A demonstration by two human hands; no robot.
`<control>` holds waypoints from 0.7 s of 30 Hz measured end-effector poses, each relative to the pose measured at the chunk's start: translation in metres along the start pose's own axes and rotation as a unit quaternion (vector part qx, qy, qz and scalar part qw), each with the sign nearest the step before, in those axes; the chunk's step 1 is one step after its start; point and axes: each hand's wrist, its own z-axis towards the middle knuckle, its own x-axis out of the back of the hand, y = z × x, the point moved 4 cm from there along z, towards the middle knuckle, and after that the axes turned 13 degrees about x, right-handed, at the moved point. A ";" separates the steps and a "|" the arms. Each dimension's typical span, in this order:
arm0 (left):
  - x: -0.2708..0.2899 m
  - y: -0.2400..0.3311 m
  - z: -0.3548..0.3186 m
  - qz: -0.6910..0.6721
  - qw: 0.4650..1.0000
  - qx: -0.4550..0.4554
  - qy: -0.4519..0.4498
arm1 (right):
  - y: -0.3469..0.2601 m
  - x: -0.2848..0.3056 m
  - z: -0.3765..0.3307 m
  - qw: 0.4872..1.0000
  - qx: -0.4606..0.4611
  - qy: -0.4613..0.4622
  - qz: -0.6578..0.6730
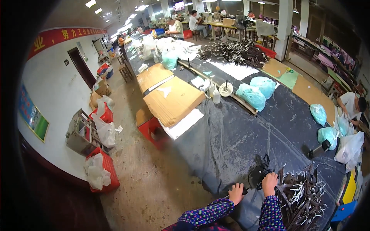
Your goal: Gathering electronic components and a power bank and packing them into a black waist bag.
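Over the near end of the dark-covered table, my left hand is closed with its fingers curled. A small dark piece shows at its fingertips; what it is I cannot make out. To its right, my right hand is closed on a black thing with thin loops, which spreads to the left and up from the fingers. The kind of thing is not clear. Just right of that hand lies a heap of dark brown strips with white ends.
A black cylinder and tied teal bags stand at the right. Further up lie a wooden bar, white bottles, cardboard sheets and another strip heap. A person works at the right edge.
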 end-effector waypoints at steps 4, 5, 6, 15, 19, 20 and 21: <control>-0.003 0.009 -0.008 0.101 0.994 -0.034 0.027 | 0.012 -0.012 -0.006 1.000 -0.014 -0.017 0.005; -0.004 0.012 -0.008 0.118 0.991 -0.049 0.034 | 0.016 -0.012 -0.005 1.000 -0.015 -0.017 0.003; -0.004 0.013 -0.009 0.114 0.991 -0.061 0.026 | 0.021 -0.011 -0.005 0.996 -0.004 0.012 0.087; 0.022 -0.014 0.004 -0.073 0.995 -0.072 -0.012 | -0.012 0.025 0.070 0.957 0.150 0.140 0.207; 0.024 -0.002 0.008 -0.061 0.996 -0.041 -0.041 | -0.031 0.039 0.076 0.957 0.159 0.109 0.218; 0.015 -0.002 0.012 -0.035 0.997 -0.020 -0.059 | -0.031 0.033 0.072 0.957 0.156 0.111 0.219; 0.007 -0.001 0.012 -0.007 0.997 0.001 -0.080 | -0.031 0.019 0.063 0.960 0.151 0.095 0.216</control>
